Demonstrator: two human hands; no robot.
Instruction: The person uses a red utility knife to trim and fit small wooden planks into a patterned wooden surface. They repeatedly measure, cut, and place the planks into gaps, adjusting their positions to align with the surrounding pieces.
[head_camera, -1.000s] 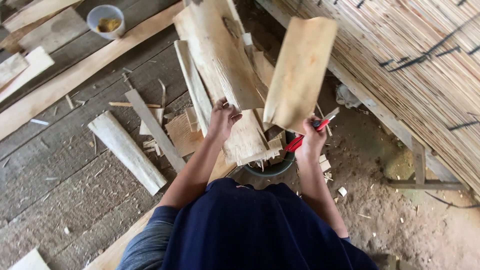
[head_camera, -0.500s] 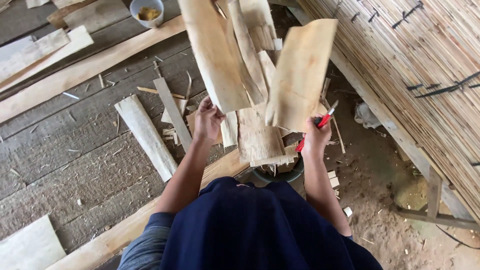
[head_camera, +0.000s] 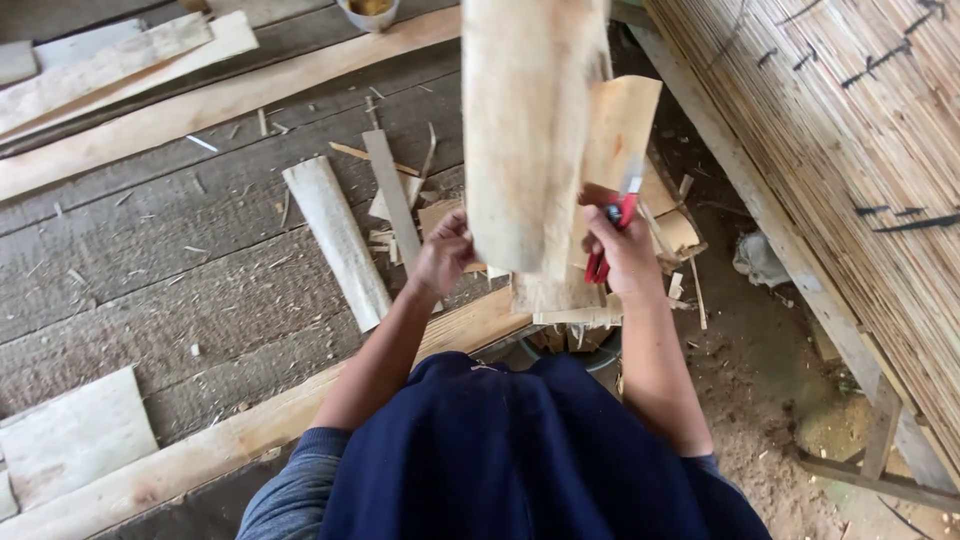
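Two hands busy at one step, sorting bark sheets: left hand (head_camera: 443, 255) gripping the edge of the tall pale slab (head_camera: 525, 150), right hand (head_camera: 625, 255) clasping red pruning shears (head_camera: 612, 225) before a smaller sheet (head_camera: 622, 125). Next, probably, needing a steady hold for trimming.

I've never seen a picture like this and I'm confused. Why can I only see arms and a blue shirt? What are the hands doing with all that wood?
The camera sits on the person's head and looks down, so you see only their own blue top and two bare arms. The left hand touches the edge of a big pale slab of wood held upright. The right hand grips the slab's other side and also holds a tool with red handles. Below lies a grey plank floor with a loose pale board, thin strips and chips. At the right is a wall of thin canes.
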